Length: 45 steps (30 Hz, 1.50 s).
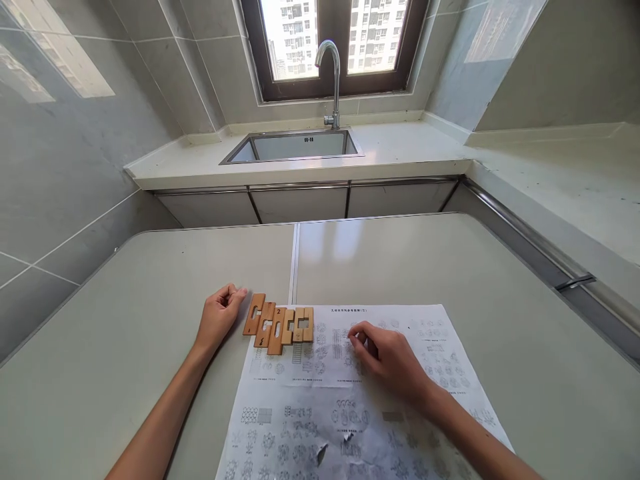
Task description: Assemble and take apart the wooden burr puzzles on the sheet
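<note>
A row of flat wooden puzzle pieces (277,330) lies side by side, staggered, over the upper left corner of a printed sheet (320,397). Several of them have cut-out slots, and a few bear dark marks; one reads 2. Just left of the row, my left hand (223,308) rests on the table with its fingers curled in, its thumb side close to the leftmost piece. Over the sheet's upper middle is my right hand (383,350), fingers bent inward and thumb near the index finger. Nothing shows in either hand.
The sheet carries small printed diagrams and has torn spots near its lower middle. It lies on a pale table (125,320) with a white seam (295,260). Beyond are a counter (400,143), a sink (300,143), a tap (336,80) and a window.
</note>
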Each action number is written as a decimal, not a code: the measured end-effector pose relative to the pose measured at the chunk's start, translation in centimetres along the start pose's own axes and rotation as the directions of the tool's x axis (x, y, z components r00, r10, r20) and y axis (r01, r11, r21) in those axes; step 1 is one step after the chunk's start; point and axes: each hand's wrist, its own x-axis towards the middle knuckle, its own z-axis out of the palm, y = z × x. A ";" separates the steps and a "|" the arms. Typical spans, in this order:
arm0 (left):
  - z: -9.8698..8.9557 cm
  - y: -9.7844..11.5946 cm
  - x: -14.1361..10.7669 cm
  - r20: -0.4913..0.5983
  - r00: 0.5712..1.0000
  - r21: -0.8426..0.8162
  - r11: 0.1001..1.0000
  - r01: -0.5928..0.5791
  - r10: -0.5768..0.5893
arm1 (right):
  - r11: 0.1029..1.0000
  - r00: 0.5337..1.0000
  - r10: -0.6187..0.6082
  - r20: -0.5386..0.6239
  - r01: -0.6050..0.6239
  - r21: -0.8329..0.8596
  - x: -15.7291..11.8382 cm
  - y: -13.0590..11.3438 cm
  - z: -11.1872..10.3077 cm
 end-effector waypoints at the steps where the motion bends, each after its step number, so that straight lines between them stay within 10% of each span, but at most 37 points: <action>1: 0.0 0.0 0.0 0.003 1.000 0.003 1.000 0.000 0.000 | 1.000 1.000 -0.001 -0.001 0.001 -0.001 0.0 0.0 0.0; 45: 0.3 0.8 -0.2 0.023 1.000 0.048 0.999 -0.021 0.020 | 1.000 0.999 -0.012 0.043 0.012 -0.005 0.1 0.1 -0.1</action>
